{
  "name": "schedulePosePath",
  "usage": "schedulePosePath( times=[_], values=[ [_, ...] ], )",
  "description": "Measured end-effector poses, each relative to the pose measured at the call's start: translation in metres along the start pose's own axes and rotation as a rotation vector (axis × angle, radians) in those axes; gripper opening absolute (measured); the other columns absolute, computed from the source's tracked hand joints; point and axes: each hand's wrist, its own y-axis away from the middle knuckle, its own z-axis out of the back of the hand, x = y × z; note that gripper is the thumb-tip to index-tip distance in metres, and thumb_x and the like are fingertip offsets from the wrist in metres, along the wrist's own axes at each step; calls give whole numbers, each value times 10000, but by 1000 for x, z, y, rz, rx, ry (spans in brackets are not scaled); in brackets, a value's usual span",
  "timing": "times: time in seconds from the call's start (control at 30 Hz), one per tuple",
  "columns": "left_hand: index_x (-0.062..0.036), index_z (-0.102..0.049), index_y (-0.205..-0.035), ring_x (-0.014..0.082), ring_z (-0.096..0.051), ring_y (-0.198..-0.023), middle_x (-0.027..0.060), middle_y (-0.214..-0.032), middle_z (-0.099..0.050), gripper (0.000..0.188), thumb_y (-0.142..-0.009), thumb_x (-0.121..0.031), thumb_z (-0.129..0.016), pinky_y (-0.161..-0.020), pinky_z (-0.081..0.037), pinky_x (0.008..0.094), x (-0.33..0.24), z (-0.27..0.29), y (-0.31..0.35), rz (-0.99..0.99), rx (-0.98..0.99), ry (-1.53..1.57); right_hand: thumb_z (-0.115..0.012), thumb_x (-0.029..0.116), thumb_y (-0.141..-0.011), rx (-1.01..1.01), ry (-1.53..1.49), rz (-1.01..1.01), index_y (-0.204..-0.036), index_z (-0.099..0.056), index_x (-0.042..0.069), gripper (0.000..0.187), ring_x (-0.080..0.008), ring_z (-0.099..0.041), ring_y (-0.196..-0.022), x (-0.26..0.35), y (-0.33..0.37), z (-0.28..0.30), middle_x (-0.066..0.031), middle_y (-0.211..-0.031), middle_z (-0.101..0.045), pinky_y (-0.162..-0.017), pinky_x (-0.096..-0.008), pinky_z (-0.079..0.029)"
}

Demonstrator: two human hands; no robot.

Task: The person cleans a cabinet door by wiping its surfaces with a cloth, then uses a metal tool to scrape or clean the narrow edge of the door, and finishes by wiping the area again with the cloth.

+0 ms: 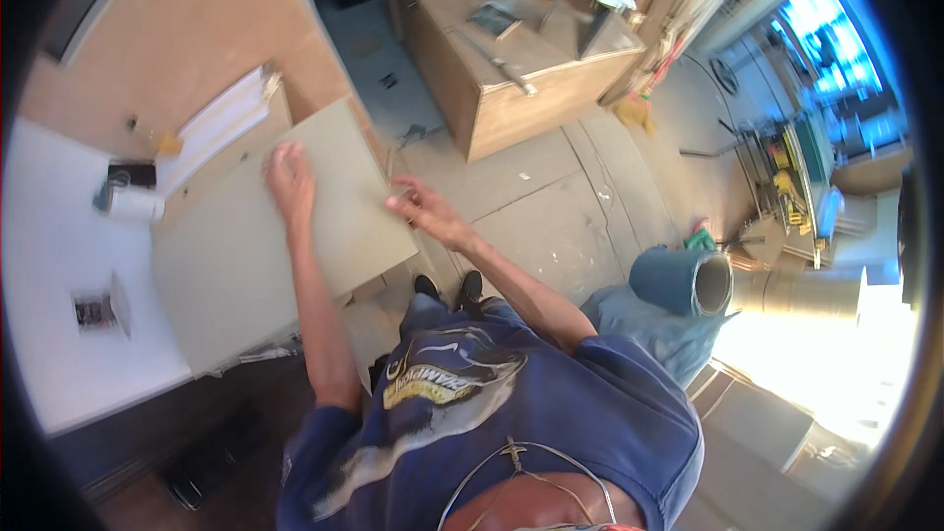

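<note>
A flat beige panel (339, 192) lies in front of me to the left, over a larger pale board (221, 265). My left hand (288, 182) is over the panel's upper left part, its fingers curled in; whatever they may hold is hidden. Just off the panel's right edge is my right hand (430, 214). Its thumb and fingers are bent and apart, and I make out nothing held between them. Slight blur covers both hands.
A white roll (136, 204) sits left of the boards, near a wooden wall panel (211, 20). Ahead stands a large wooden box (551, 87) with tools and scraps on top. To my right are a blue cylinder (674, 280), a broom (634, 113) and leaning wood strips (678, 0).
</note>
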Motion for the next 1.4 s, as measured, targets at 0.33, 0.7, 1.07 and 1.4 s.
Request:
schedulePosePath(
  times=[0.33, 0.7, 1.07, 1.4],
  values=[
    [48, -644, -1129, 329, -590, -1075, 209, -1111, -634, 315, -1036, -244, -570, -963, -464, 411, 43, 81, 75, -67, 108, 30, -709, 555, -904, -113, -188, 98, -1494, -361, 58, 846, -179, -632, -894, -14, 16, 0, -117, -983, -646, -771, -334, -529],
    [30, -587, -1095, 353, -543, -1114, 194, -1146, -571, 184, -1025, -130, -530, -981, -429, 467, -85, 47, 60, -139, 330, 199, -674, 480, -954, -665, -139, -23, -1536, -306, 44, 815, -227, -658, -1060, -81, 143, 169, -185, -1224, -604, -893, -365, -563],
    [14, -591, -1109, 362, -539, -1195, 192, -1238, -565, 161, -989, -92, -573, -1009, -429, 462, -281, -62, 37, -440, 440, 164, -677, 437, -959, -819, -181, -20, -1517, -330, 28, 774, -215, -670, -996, -111, 177, 342, -155, -1112, -640, -854, -363, -567],
    [8, -606, -1089, 361, -592, -1125, 165, -1179, -612, 190, -949, -118, -637, -972, -464, 419, -433, -258, 36, -495, 836, 443, -700, 357, -955, -736, -210, -21, -1489, -363, 0, 725, -201, -676, -921, -117, 184, 440, -156, -1116, -646, -777, -318, -565]
  ],
)
